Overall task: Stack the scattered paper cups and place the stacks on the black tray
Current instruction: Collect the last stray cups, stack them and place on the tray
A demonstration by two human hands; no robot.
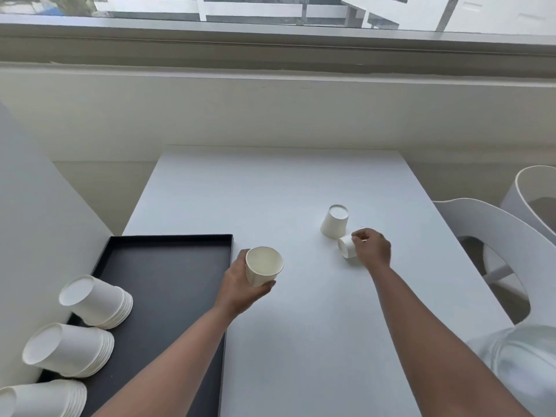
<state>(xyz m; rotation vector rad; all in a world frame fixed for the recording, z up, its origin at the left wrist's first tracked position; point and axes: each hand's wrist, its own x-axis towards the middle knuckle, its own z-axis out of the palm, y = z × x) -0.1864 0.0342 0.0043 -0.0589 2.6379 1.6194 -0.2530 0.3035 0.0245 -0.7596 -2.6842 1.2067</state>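
Observation:
My left hand (239, 285) grips a white paper cup (262, 265), mouth up, just right of the black tray (168, 266). My right hand (371, 248) holds a second cup (346, 246) that lies on its side on the white table (301, 182), mouth facing left. An upside-down cup (335, 221) stands right behind it, touching or nearly touching. Three stacks of upside-down cups stand along the tray's left side: a far stack (96, 300), a middle stack (67, 350) and a near stack (42, 398) cut off by the frame edge.
White chairs (493, 230) stand to the right of the table. A pale wall (36, 236) runs close along the tray's left side, and a window sill (270, 43) crosses the back. A light garment (520, 362) shows at the lower right.

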